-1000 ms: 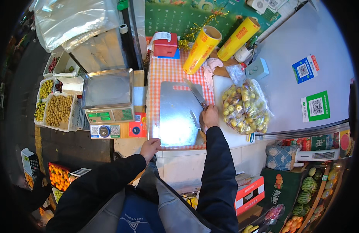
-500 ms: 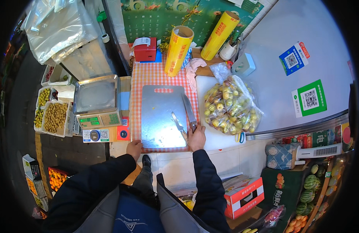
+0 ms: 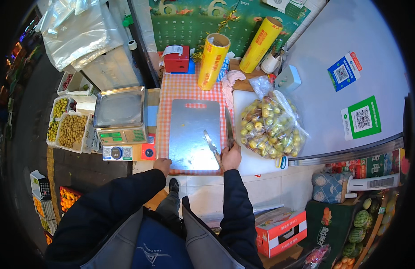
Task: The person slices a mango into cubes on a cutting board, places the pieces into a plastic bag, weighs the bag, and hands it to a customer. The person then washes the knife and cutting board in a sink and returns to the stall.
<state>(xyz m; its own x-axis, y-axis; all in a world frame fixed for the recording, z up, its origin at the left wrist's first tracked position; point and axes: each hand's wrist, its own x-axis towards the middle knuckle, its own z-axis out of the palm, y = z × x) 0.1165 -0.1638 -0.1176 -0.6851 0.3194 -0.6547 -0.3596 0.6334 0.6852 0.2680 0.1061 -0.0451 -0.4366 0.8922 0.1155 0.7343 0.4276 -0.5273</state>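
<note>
At the near side, the blue apron (image 3: 149, 244) is cut off by the lower edge, and a dark shoe (image 3: 173, 185) is only partly shown below the table edge. The left hand (image 3: 162, 166) is placed at the near left corner of the metal board (image 3: 194, 127); its fingers are loosely curled, but whether the corner is gripped cannot be told. The right hand (image 3: 231, 157) is closed around the handle of the large knife (image 3: 229, 125), most of which is hidden by the fingers. The blade is pointed away along the board's right edge and is seen so narrowly that its contact with anything cannot be made out. The small knife (image 3: 210, 140) is laid slanting on the board, its wooden handle ended just beside the right hand. Part of the board is washed out by glare, and the checkered cloth (image 3: 165, 116) is largely covered by it. To the right, the white board (image 3: 252, 167) is half hidden under the bag of fruit (image 3: 274, 127), whose contents are blurred by creased plastic. To the left, the scale (image 3: 120, 107) is seen. Farther back, the wall calendar (image 3: 187, 27) is cut off by the upper edge and partly covered by two yellow rolls (image 3: 214, 62)
</note>
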